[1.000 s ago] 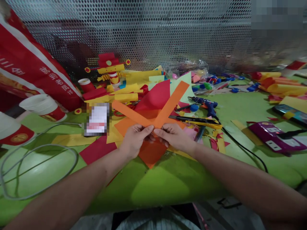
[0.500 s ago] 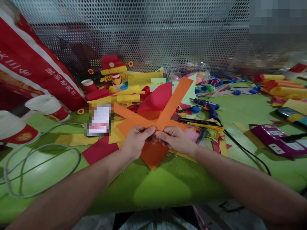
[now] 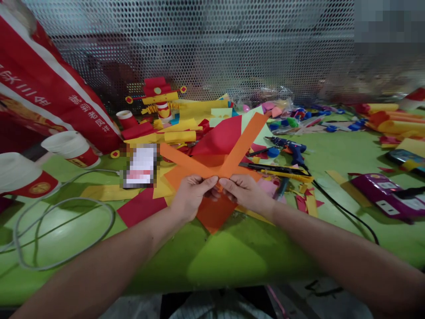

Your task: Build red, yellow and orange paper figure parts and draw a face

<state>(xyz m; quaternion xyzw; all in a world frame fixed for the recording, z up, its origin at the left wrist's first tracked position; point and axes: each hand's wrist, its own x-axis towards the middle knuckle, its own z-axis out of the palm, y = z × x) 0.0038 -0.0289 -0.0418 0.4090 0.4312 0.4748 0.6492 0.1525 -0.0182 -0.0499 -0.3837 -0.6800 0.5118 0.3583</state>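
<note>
Two orange paper strips form a V between my hands, their lower ends meeting at my fingertips. My left hand [image 3: 191, 195] is closed, pinching the left paper strip [image 3: 181, 158] near its lower end. Thumb and fingers of my right hand [image 3: 247, 191] pinch the right paper strip [image 3: 245, 144], which rises to the upper right. Whether the strips are joined is hidden by my fingers. Beneath my hands lies an orange paper sheet [image 3: 213, 219] with one corner toward me. Behind the strips is a red paper sheet [image 3: 219, 135].
A phone [image 3: 142, 166] and paper cups [image 3: 71, 148] stand on the left, with a looped cable [image 3: 66, 201]. To the right lie a utility knife [image 3: 279, 170], a glue gun [image 3: 292, 148] and a purple power strip [image 3: 385, 195]. A red and yellow paper figure [image 3: 161, 99] stands at the back.
The whole view has shifted slightly, so things sit a little further right. My hands keep their pinch on the orange strips, with almost no other movement.
</note>
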